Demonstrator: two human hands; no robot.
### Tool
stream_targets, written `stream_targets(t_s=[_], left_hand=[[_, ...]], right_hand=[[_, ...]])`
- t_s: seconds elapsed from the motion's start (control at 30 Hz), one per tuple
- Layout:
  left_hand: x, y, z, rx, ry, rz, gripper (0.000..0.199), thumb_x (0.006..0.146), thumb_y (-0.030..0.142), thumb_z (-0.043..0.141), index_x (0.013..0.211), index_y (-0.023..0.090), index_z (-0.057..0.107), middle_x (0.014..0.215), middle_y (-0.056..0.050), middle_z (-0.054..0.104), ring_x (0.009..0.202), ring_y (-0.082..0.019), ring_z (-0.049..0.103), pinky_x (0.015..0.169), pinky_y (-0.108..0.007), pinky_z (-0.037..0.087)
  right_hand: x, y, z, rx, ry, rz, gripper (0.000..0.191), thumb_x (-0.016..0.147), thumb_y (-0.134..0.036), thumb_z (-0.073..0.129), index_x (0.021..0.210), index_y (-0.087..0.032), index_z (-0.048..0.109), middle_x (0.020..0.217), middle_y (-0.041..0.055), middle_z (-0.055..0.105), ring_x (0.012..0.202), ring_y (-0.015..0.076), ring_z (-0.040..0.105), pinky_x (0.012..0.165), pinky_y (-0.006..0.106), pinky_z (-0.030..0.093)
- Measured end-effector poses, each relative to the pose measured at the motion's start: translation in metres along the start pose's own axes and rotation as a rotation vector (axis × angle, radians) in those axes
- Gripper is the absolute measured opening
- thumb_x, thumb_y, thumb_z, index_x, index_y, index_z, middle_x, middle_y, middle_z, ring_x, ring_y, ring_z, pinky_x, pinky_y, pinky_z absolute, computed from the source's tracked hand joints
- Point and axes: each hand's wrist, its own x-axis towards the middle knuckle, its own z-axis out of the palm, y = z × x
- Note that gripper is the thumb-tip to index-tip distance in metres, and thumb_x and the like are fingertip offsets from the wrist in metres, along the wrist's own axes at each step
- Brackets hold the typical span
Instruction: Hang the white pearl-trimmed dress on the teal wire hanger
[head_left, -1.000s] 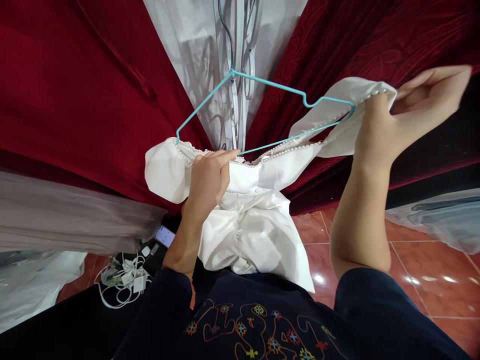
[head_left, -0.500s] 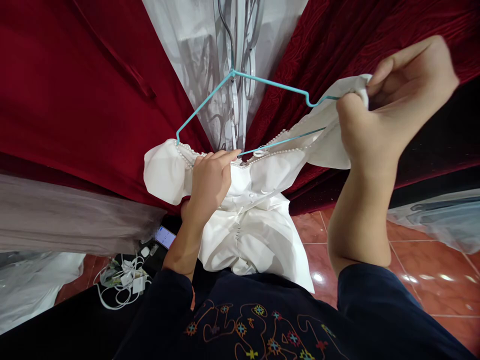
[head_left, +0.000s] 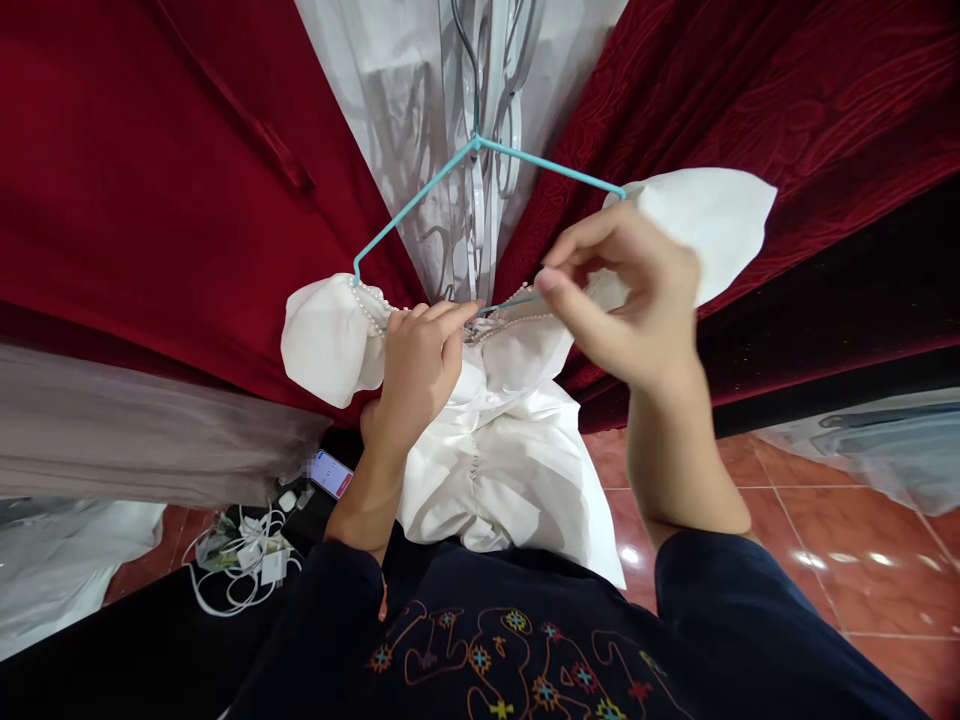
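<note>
A white dress (head_left: pixel 517 480) with a beaded neckline and puffed sleeves hangs in front of me on a light-blue hanger (head_left: pixel 420 207). My left hand (head_left: pixel 424 370) is closed over the left part of the neckline, its fingertips by the hanger's lower bar. My right hand (head_left: pixel 630 300) is in front of the right side of the bodice, fingers curled and thumb a little apart, with nothing visible between them. Behind it, the right sleeve (head_left: pixel 720 225) sits over the hanger's right end; the left sleeve (head_left: pixel 322 340) hangs at the other end. My right hand hides part of the neckline.
Dark red cloth (head_left: pixel 187 180) hangs on both sides, with white cloth and pale hangers (head_left: pixel 491 150) between. At the lower left, white cables (head_left: pixel 251 560) and a phone (head_left: pixel 330 473) lie on a black surface. Sheer fabric (head_left: pixel 885 440) lies above the tiled floor (head_left: pixel 810 510).
My right hand has let go of the right sleeve and moved left, towards the neckline. That sleeve now covers the hanger's right end. My left hand has stayed in place.
</note>
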Motion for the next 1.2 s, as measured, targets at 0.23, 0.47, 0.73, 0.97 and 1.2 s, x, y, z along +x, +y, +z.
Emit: stream_targets(t_s=[0.23,0.47,0.73,0.97,1.2], left_hand=[[-0.011,0.001,0.006,-0.006,0.167,0.081,0.025,0.105,0.027,0.053,0.125,0.025,0.069,0.127,-0.004,0.074,0.116,-0.023,0.066,0.107,-0.043,0.044],[-0.024,-0.005,-0.007,0.133,0.742,-0.086,0.020,0.102,0.031,0.057,0.121,0.026,0.062,0.135,-0.011,0.060,0.133,-0.028,0.056,0.116,-0.053,0.045],[0.002,-0.056,-0.012,0.113,0.742,-0.151,0.040,0.107,0.041,0.042,0.133,0.018,0.062,0.142,-0.010,0.062,0.142,-0.028,0.050,0.121,-0.057,0.033],[0.018,-0.074,-0.032,0.037,0.873,-0.213,0.034,0.096,0.004,0.036,0.107,0.012,0.067,0.107,-0.005,0.074,0.104,-0.014,0.069,0.097,-0.032,0.057],[0.013,-0.129,-0.060,0.017,0.942,-0.301,0.032,0.095,0.003,0.035,0.103,0.016,0.063,0.104,-0.001,0.070,0.101,-0.016,0.063,0.099,-0.038,0.056]], right_hand=[[-0.035,0.032,0.056,-0.380,-0.025,-0.030,0.018,0.101,-0.035,0.054,0.103,-0.023,0.068,0.091,0.0004,0.073,0.081,0.0175,0.060,0.082,0.039,0.036],[-0.039,0.032,0.071,-0.362,0.076,-0.030,0.017,0.101,-0.034,0.056,0.095,-0.024,0.068,0.085,-0.0005,0.074,0.077,0.0168,0.059,0.082,0.038,0.035],[-0.040,0.032,0.083,-0.385,0.118,-0.036,0.012,0.100,-0.029,0.057,0.095,-0.024,0.067,0.087,-0.0014,0.075,0.077,0.0169,0.059,0.081,0.038,0.034],[-0.039,0.036,0.080,-0.365,0.119,-0.076,0.012,0.100,-0.027,0.057,0.093,-0.023,0.067,0.086,-0.0010,0.074,0.077,0.0168,0.057,0.080,0.038,0.032],[-0.041,0.036,0.077,-0.347,0.095,-0.068,0.017,0.100,-0.029,0.057,0.089,-0.022,0.067,0.086,0.0003,0.075,0.076,0.0168,0.058,0.079,0.038,0.032]])
